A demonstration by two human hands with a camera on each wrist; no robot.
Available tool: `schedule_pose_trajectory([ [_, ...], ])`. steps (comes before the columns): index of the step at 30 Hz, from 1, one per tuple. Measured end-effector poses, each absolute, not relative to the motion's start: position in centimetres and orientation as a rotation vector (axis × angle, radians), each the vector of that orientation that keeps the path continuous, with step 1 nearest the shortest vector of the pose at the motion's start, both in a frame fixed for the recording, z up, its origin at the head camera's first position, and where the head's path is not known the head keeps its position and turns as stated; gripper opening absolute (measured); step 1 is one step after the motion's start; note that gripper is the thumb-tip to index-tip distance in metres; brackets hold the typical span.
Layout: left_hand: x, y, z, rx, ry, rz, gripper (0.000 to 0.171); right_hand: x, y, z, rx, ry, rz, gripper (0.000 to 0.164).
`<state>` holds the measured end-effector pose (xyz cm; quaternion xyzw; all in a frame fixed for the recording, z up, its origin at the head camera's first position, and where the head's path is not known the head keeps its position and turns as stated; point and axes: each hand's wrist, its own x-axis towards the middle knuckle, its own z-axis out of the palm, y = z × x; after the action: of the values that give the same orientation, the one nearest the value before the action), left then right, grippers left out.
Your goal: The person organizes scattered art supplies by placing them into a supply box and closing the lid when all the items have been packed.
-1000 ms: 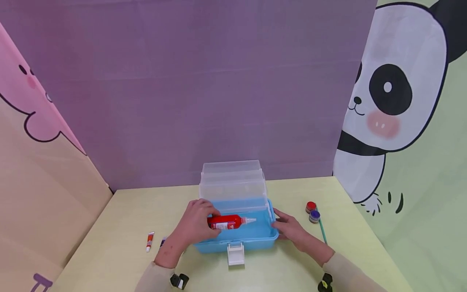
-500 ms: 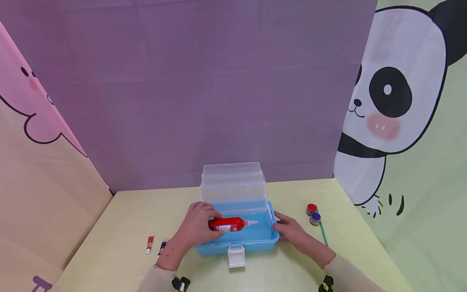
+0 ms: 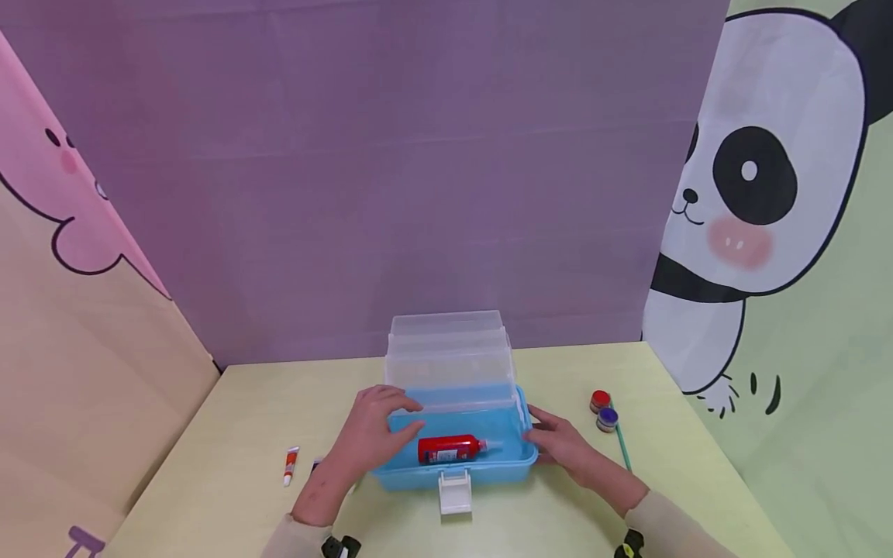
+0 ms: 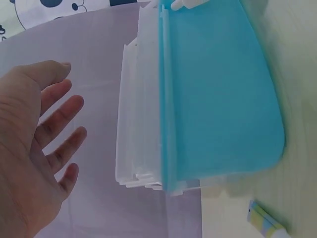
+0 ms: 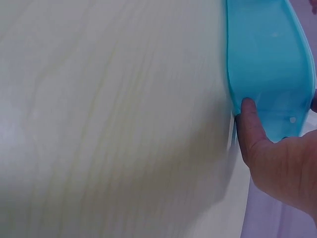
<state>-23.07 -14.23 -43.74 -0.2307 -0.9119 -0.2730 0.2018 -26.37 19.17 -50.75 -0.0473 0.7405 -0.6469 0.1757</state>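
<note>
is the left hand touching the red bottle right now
Apart. The head view shows a strip of the blue box between the left hand and the red bottle.

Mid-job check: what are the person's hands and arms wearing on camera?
The left hand and right hand wear no gloves. The left sleeve and right sleeve are pale beige and long. Near the cuffs sit a blocky black left device and a black right device with a yellow marking.
</note>
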Motion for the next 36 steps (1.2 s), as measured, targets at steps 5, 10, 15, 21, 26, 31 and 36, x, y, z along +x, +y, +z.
schedule_pose_trajectory([
  [5,-22.8,-14.8,-44.1,-0.644,-2.529,-0.864,0.015,-26.4,19.2,-50.5,-0.130,2.102,-1.837,0.070],
  [10,-22.6,-15.6,-44.5,-0.629,-2.550,-0.933,0.010,-26.2,19.2,-50.6,-0.098,2.092,-1.854,0.069],
  [15,-22.3,-16.3,-44.6,-0.570,-2.571,-0.975,0.006,-26.2,19.2,-50.7,-0.101,2.071,-1.870,0.069],
  [21,-22.1,-17.0,-44.7,-0.511,-2.588,-1.006,0.003,-26.7,19.3,-50.9,-0.111,2.071,-1.861,0.070],
  [26,-21.7,-17.6,-45.3,-0.479,-2.581,-1.030,0.006,-26.7,19.4,-51.2,-0.114,2.065,-1.872,0.071],
  [31,-20.9,-18.2,-46.2,-0.358,-2.604,-1.089,0.009,-26.4,19.4,-51.6,-0.102,2.034,-1.898,0.071],
  [36,-20.4,-19.0,-46.6,-0.255,-2.614,-1.111,0.009,-26.6,19.3,-51.6,-0.118,2.028,-1.900,0.070],
])
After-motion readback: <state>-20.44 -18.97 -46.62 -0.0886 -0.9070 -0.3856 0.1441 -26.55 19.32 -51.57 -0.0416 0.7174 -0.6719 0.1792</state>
